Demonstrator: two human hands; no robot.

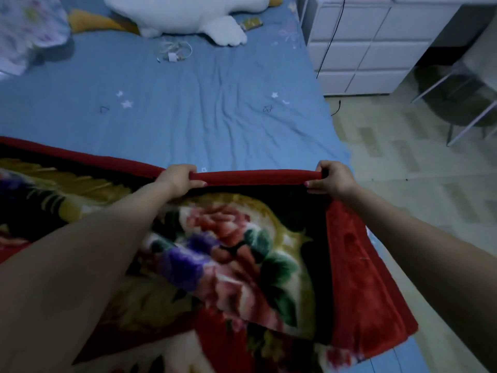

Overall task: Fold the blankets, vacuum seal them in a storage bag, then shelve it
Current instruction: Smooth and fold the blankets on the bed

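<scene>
A thick red blanket [236,254] with a large flower pattern lies over the near part of the bed and stretches off to the left. My left hand [179,179] grips its red far edge, fingers curled over the hem. My right hand [331,177] grips the same edge at the blanket's right corner. The stretch of hem between both hands is taut and raised a little above the blue sheet [188,103]. No storage bag or vacuum is in view.
A white plush toy [183,14] and a charger with coiled cable [173,53] lie at the far end of the bed. A floral pillow [24,30] sits far left. White drawers [360,44] and a chair [462,103] stand on the tiled floor at the right.
</scene>
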